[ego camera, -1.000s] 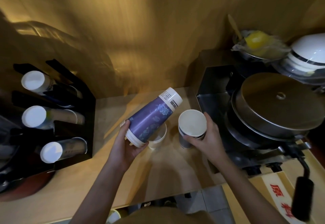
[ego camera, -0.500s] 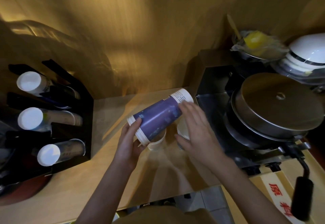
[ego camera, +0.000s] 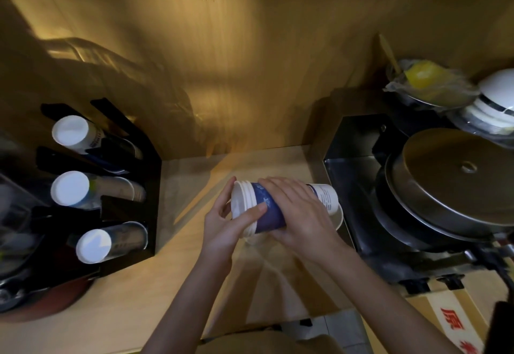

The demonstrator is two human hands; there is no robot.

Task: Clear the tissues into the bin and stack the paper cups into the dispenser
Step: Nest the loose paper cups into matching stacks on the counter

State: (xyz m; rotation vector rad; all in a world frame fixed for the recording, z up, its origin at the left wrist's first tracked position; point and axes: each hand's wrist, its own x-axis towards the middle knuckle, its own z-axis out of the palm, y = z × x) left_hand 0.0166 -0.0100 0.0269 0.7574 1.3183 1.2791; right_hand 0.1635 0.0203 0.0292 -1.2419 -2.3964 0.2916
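Observation:
A stack of purple-and-white paper cups (ego camera: pixel 271 216) lies on its side above the wooden counter (ego camera: pixel 167 284), rims pointing left. My left hand (ego camera: pixel 222 224) grips the stack at its rim end. Over the stack's middle lies my right hand (ego camera: pixel 299 211), gripping it from above. Part of another white cup (ego camera: pixel 338 216) shows under the stack's right end; the rest is hidden by my hands. The black cup dispenser (ego camera: pixel 130 211) stands at the left with three slanted rows of cups, white bottoms facing me. No tissues or bin are in view.
A black and steel appliance with a round metal lid (ego camera: pixel 456 184) fills the right side, close to my right hand. Behind it sit a bowl with yellow contents (ego camera: pixel 428 83) and stacked white bowls (ego camera: pixel 498 103). A wooden wall backs the counter.
My right hand left the single cup on the counter and closed over the stack. The stack swung from tilted upward to nearly level, now held by both hands.

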